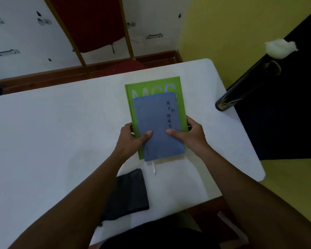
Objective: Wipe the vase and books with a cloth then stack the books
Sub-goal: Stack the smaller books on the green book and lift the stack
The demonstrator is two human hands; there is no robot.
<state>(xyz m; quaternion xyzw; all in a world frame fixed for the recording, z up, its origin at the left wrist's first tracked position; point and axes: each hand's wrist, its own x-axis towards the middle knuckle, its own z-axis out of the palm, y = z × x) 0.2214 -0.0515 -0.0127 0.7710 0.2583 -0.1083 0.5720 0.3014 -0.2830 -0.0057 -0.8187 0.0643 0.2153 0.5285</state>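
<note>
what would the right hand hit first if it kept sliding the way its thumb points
The right hand has its thumb pointing left across the blue book. Going straight on, it would likely first meet the left hand, whose thumb also rests on that cover; the exact line is unclear.

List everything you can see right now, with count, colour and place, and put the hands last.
Rectangular blue book: one, blue, lying on the green book.
Larger green hardcover book: one, green, on the table centre.
Folded dark cloth: one, dark grey, near table edge.
Tall black cylindrical vase: one, black with gold pattern, table's right edge.
White fluffy tuft: one, at the vase mouth.
White table: one.
Red chair: one, beyond the table.
Left hand: gripping books' left side.
Right hand: gripping right side.
</note>
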